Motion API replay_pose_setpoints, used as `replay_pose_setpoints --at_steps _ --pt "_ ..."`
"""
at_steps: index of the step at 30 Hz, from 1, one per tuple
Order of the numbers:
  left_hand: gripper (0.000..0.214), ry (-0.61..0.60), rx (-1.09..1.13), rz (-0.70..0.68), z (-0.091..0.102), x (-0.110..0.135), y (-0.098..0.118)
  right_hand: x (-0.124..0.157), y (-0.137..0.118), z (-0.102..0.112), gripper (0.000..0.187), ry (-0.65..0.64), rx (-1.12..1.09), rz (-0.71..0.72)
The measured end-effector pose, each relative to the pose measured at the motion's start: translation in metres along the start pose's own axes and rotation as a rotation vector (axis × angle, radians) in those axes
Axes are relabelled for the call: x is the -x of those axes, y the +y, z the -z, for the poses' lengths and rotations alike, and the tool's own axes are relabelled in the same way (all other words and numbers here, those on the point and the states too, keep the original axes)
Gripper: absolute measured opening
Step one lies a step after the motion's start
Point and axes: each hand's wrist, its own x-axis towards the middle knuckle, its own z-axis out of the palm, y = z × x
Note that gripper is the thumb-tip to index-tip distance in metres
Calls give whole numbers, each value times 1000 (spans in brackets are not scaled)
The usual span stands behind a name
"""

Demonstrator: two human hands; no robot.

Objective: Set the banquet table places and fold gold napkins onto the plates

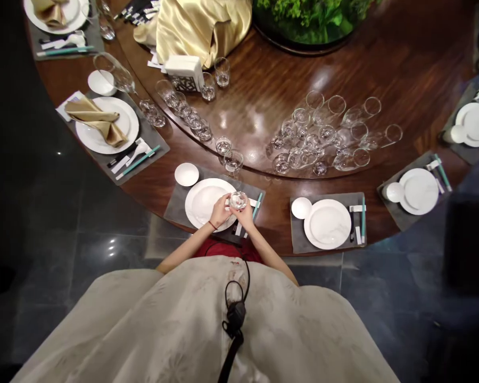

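Note:
Both my hands meet over the place setting in front of me. My left hand [220, 211] and my right hand [245, 214] are closed around a small clear glass [238, 200], held just above the right rim of a white plate [203, 201]. The plate lies on a grey placemat [178, 199] with a small white saucer [186, 174] at its far left. Teal chopsticks [257, 206] lie to the right of my hands.
Large round wooden table with a raised turntable [263, 90] carrying several empty glasses [323, 135], a napkin holder [186, 72] and gold cloth [201, 26]. Two small glasses [229, 154] stand beyond my plate. More place settings ring the edge, left [106, 125] and right [328, 223].

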Motion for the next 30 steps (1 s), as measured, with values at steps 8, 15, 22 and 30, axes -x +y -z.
replay_pose_setpoints --at_steps 8,15,22,30 --pt "61 107 5 12 1 -68 -5 -82 -16 64 72 217 536 75" --pt "40 137 13 72 3 -167 -35 -137 -18 58 72 77 805 87" --pt "40 36 -38 -20 11 -157 -41 -134 -23 79 52 112 1008 99" --pt "24 376 -98 -34 74 -184 -24 -161 -33 155 49 106 1314 256"
